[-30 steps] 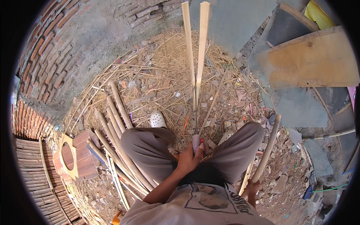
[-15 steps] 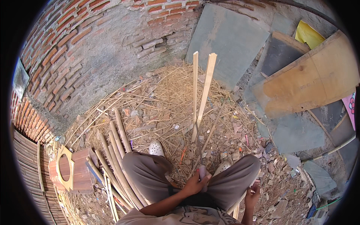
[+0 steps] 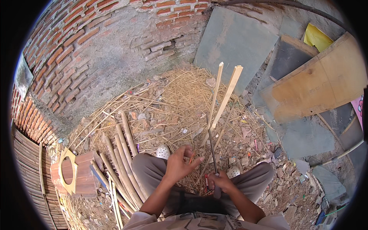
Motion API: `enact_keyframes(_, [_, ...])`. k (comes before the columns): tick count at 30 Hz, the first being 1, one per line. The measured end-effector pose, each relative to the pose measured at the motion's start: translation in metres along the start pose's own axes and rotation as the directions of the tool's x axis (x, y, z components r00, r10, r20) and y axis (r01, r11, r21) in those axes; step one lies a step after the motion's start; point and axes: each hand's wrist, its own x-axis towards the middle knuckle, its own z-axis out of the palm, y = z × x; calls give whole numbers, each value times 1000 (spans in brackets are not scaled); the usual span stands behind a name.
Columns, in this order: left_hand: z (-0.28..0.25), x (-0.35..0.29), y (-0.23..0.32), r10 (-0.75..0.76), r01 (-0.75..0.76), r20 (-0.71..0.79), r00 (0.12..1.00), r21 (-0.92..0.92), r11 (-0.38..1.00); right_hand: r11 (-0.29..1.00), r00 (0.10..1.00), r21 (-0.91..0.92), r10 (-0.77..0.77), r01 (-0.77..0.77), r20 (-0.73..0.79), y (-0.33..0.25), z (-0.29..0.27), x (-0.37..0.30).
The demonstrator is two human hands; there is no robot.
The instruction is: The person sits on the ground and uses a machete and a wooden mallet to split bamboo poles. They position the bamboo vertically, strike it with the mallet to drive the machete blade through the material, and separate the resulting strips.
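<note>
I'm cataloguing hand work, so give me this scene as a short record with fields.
Left hand: open, nothing seen in its grip
Right hand: closed around the handle of a long blade
Beyond hands: two pale wooden strips
Person's left: round poles
Ground: scattered straw
Backdrop: brick wall, grey panel

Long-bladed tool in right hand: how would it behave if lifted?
The long-bladed tool is probably stiff: its narrow blade runs straight from the right hand. Likely light for its length, as the blade looks slim. Its thick handle looks rounded, so it might twist in a loose grip.
</note>
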Motion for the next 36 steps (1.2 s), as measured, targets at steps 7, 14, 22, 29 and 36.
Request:
enact_keyframes(7, [-23,173,87,437,-521,-296,849,-335,785,992,992,-9,-126,126,-5,-28,16,1])
enact_keyframes(14, [-42,204,83,493,-449,-9,870,-426,785,990,990,45,129,-132,65,-14,3,-1])
enact_keyframes(22, [-50,210,56,444,-485,-198,874,-398,778,728,964,-661,-4,-180,-267,-60,-30,15])
enact_keyframes(29, [-55,208,56,416,-485,-252,873,-384,785,251,868,-944,-395,-212,-300,-89,-39,18])
enact_keyframes(36, [-63,206,48,425,-476,-215,879,-413,776,858,983,-481,157,-181,-90,-98,-9,6])
